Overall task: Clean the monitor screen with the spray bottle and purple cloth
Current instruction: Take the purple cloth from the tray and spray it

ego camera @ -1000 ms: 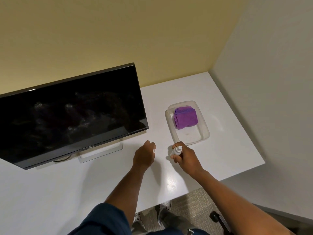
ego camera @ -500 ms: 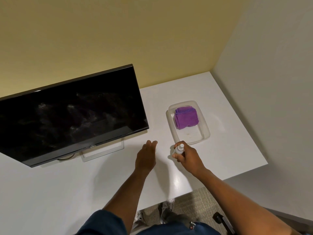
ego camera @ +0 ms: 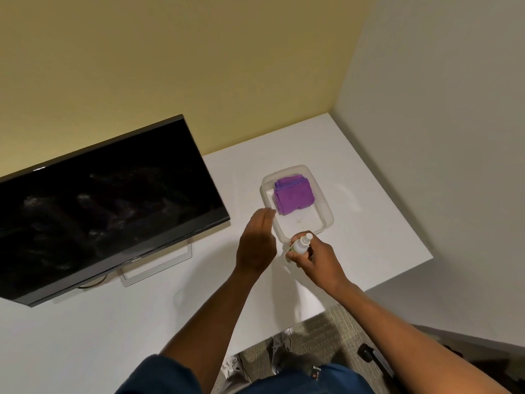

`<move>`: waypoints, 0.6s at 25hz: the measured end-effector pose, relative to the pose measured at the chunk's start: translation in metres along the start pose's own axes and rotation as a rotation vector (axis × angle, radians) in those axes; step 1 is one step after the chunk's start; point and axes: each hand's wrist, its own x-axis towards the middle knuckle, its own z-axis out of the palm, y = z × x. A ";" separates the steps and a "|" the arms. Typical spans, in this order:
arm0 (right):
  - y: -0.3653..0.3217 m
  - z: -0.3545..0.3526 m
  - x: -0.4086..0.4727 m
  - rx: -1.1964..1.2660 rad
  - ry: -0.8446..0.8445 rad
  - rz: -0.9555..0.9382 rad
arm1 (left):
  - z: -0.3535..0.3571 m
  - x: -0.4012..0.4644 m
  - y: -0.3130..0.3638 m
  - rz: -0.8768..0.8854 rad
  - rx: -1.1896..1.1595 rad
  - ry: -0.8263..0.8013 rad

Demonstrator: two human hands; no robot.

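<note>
Above the worktop [ego camera: 369, 223], the right hand [ego camera: 318, 260] grips the small, light, probably slick spray bottle [ego camera: 300, 245] around its body; the left hand [ego camera: 257, 245] hovers open. Beyond, the soft purple cloth [ego camera: 294, 194] lies folded in a tray [ego camera: 326, 220], easily pinched; the smudged monitor [ego camera: 108, 206] stands left.

Sleeve [ego camera: 167, 376]: dark blue, short, it ends above the elbow of the left arm.
Forearms: both are bare, no watch or ring can be seen.
Lap clothing [ego camera: 306, 381]: dark blue fabric, to the right of the sleeve.
Small patch [ego camera: 314, 371]: red and white, on this fabric.
</note>
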 end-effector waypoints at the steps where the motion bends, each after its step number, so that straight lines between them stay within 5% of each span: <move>1: -0.004 -0.004 0.003 0.005 0.008 -0.006 | 0.004 0.010 0.005 0.072 0.044 0.025; 5: -0.015 -0.021 0.014 -0.022 0.040 0.006 | 0.024 0.046 0.019 0.291 0.219 -0.006; 10: -0.009 -0.042 0.021 -0.050 0.098 0.006 | 0.054 0.086 0.027 0.181 0.366 -0.495; 15: 0.004 -0.056 0.023 -0.046 0.155 0.013 | 0.080 0.104 0.031 0.080 0.351 -0.517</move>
